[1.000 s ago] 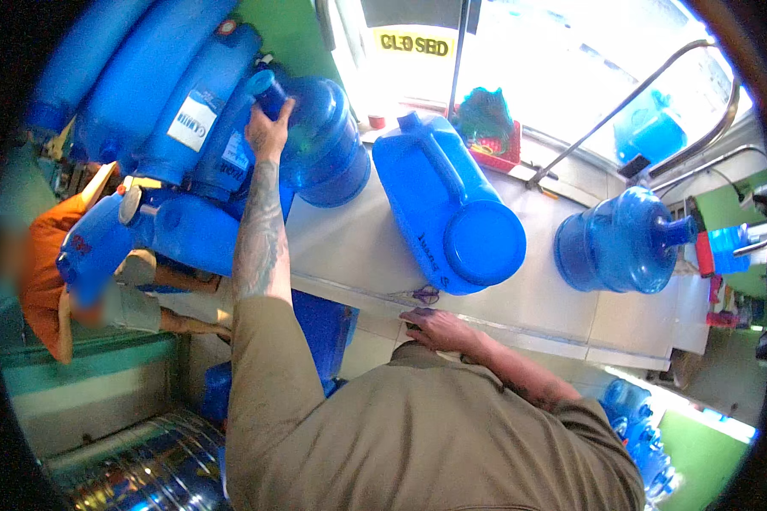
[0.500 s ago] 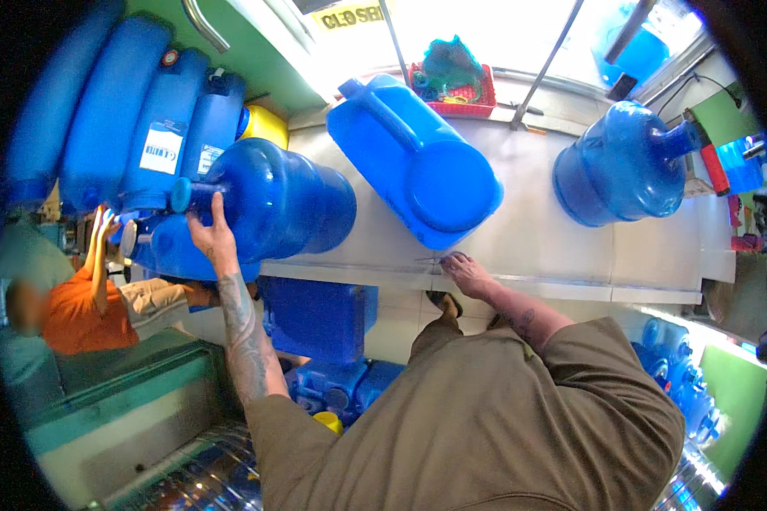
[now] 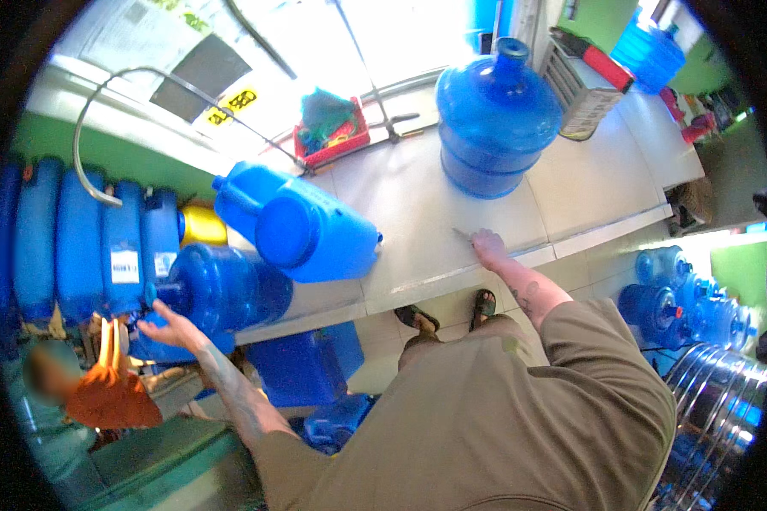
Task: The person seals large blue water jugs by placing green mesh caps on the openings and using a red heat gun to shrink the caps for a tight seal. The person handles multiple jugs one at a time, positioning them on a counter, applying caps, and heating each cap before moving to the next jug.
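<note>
My left hand (image 3: 169, 328) is open, fingers spread, beside the neck of a round blue water jug (image 3: 222, 288) lying on its side at the counter's left end. Whether the fingertips touch the neck, I cannot tell. Closed around a thin pointed tool (image 3: 460, 233), my right hand (image 3: 490, 250) is low over the counter near its front edge. Its exact kind is too small to make out. Between my hands, a rectangular blue jug (image 3: 337, 243) with a moulded handle lies on the counter. Farther back, another round water jug (image 3: 498, 119) stands upright.
A red basket (image 3: 337, 152) with green netting sits by the window. Tall blue containers (image 3: 85, 243) and a yellow one (image 3: 203, 226) line the left. A person in orange (image 3: 111, 396) is at far left. Several jugs (image 3: 656, 315) and a metal rack (image 3: 712, 417) are at right.
The view has turned toward the right. My right hand has moved rightward along the counter, away from the rectangular jug, still holding the thin tool. My left hand stays by the lying jug's neck.
</note>
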The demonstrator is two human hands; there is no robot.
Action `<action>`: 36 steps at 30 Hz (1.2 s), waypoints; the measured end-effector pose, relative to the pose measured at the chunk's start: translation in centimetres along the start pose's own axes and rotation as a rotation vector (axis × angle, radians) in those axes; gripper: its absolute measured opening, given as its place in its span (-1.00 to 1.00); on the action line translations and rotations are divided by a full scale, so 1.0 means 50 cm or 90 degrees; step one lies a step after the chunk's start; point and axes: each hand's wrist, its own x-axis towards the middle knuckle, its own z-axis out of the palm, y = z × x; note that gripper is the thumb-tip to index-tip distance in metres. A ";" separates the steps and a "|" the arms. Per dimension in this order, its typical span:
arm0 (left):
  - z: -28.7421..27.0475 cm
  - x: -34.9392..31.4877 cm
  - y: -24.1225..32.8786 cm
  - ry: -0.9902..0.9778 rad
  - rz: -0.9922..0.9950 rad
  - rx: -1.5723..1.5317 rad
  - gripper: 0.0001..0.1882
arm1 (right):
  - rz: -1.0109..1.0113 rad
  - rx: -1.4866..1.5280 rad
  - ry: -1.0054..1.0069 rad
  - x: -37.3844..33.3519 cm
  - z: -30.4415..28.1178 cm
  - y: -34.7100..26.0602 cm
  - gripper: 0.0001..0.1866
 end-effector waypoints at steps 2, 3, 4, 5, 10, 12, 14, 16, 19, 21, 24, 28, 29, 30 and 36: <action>-0.026 -0.060 0.172 0.038 0.058 -0.290 -0.35 | 0.022 -0.003 0.011 -0.019 -0.016 0.063 -0.63; -0.028 -0.108 0.260 -0.045 0.067 -0.375 -0.38 | 0.026 0.003 0.026 -0.032 -0.029 0.102 -0.63; -0.019 -0.163 0.345 -0.118 0.097 -0.479 -0.40 | 0.039 -0.003 0.028 -0.052 -0.042 0.140 -0.63; -0.003 -0.220 0.425 -0.242 0.138 -0.541 -0.43 | 0.110 0.106 0.032 -0.072 -0.061 0.177 -0.62; 0.163 -0.401 0.715 -0.725 0.147 -0.708 -0.45 | 0.329 0.205 0.182 -0.172 -0.291 0.332 -0.60; 0.246 -0.439 0.809 -0.826 0.129 -0.639 -0.33 | 0.231 0.263 0.409 -0.152 -0.454 0.360 -0.59; 0.322 -0.479 0.912 -0.997 -0.002 -0.572 -0.11 | 0.093 0.357 0.471 -0.096 -0.617 0.350 -0.51; 0.369 -0.512 0.987 -1.060 -0.035 -0.559 -0.03 | -0.110 0.258 0.463 -0.005 -0.749 0.308 -0.53; 0.414 -0.541 1.069 -1.128 -0.056 -0.539 -0.11 | -0.120 0.245 0.411 0.095 -0.864 0.236 -0.57; 0.428 -0.562 1.103 -1.085 -0.125 -0.587 -0.23 | -0.050 0.246 0.386 0.126 -0.886 0.201 -0.53; 0.440 -0.600 1.128 -1.066 -0.154 -0.772 -0.47 | 0.024 0.278 0.363 0.129 -0.883 0.175 -0.46; 0.450 -0.637 1.139 -1.028 -0.295 -0.793 -0.68 | 0.040 0.276 0.423 0.097 -0.880 0.156 -0.45; 0.451 -0.642 1.139 -1.032 -0.296 -0.806 -0.69 | 0.043 0.253 0.434 0.088 -0.887 0.152 -0.45; 0.448 -0.649 1.132 -1.015 -0.272 -0.881 -0.67 | 0.037 0.225 0.466 0.077 -0.897 0.151 -0.46; 0.430 -0.654 1.070 -0.920 0.234 -0.821 -0.40 | -0.104 0.363 0.464 0.023 -0.910 0.248 -0.61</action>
